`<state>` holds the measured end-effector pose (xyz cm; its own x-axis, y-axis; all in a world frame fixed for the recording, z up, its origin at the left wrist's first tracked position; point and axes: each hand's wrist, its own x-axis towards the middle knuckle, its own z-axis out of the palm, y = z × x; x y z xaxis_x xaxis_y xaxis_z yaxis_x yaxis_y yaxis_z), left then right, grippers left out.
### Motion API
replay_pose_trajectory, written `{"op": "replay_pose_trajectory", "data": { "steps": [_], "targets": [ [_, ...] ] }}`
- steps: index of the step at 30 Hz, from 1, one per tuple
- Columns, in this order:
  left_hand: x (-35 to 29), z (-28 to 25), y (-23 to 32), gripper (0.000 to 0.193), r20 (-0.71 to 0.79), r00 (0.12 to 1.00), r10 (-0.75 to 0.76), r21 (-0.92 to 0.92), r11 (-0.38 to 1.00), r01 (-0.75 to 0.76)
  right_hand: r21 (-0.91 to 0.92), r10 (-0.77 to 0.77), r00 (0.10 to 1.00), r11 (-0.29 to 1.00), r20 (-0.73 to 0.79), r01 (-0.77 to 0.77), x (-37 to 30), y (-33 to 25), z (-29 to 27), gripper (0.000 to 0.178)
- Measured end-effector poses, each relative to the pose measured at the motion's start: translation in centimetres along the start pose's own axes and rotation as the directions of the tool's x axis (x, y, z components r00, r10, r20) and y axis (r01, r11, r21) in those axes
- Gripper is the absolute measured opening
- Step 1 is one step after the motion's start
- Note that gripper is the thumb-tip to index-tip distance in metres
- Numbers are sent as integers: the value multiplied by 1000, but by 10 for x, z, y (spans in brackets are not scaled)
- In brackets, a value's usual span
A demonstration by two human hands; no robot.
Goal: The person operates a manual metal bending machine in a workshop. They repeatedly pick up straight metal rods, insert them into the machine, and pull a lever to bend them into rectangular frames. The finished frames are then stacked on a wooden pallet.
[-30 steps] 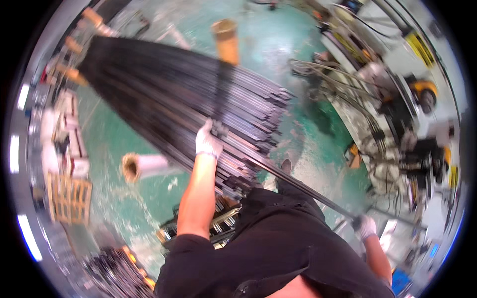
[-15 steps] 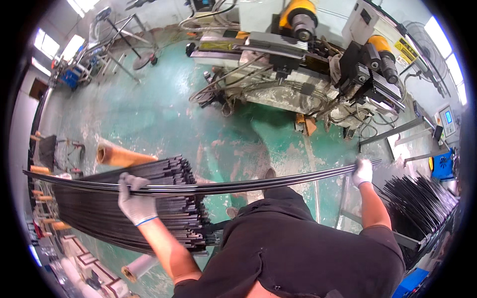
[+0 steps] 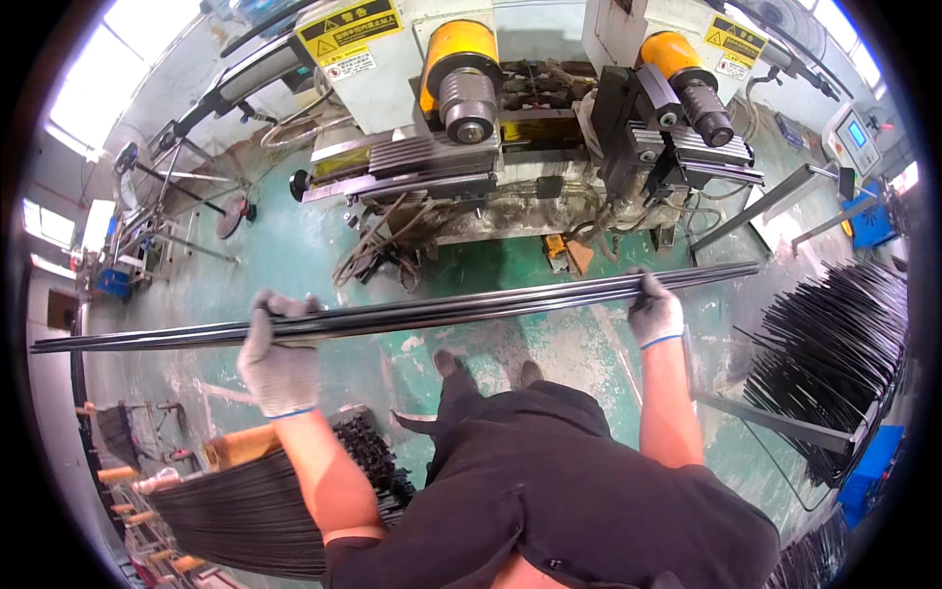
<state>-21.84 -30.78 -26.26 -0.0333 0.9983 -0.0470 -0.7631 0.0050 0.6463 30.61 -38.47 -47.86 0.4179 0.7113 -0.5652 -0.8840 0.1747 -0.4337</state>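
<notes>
A bundle of long, thin black rods (image 3: 471,306) stretches across in front of me, sloping up slightly toward the right. My left hand (image 3: 279,358), in a pale work glove, is closed round it left of the middle, fingers curled over the top. Nearer its right end, my right hand (image 3: 655,310), gloved likewise, grips the same bundle. Both rod ends stick out past my hands. Below my left forearm lies a big stack of similar black rods (image 3: 245,501), partly hidden by that arm. The exact number of rods held cannot be made out.
A machine with two yellow-capped spindles (image 3: 469,88) stands ahead. At right, a rack (image 3: 785,422) carries many upright-leaning black rods (image 3: 834,344). A control panel (image 3: 854,139) stands far right. A brown cardboard tube (image 3: 238,447) lies by the stack, on the worn green floor (image 3: 294,265).
The bundle and both hands have moved away from the stack toward the machine. My view has turned, so the machine appears nearer and more central. Both hands keep their hold.
</notes>
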Motion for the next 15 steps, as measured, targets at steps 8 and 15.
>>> {"op": "replay_pose_trajectory", "data": {
  "steps": [8,15],
  "targets": [
    [143,-70,37,30,64,998,23,52,998,-26,18,-436,891,897,-128,442,49,-26,79,21],
    [265,-120,-16,28,-64,976,-208,4,978,209,-71,-413,911,908,14,413,42,102,252,19]
  ]
}}
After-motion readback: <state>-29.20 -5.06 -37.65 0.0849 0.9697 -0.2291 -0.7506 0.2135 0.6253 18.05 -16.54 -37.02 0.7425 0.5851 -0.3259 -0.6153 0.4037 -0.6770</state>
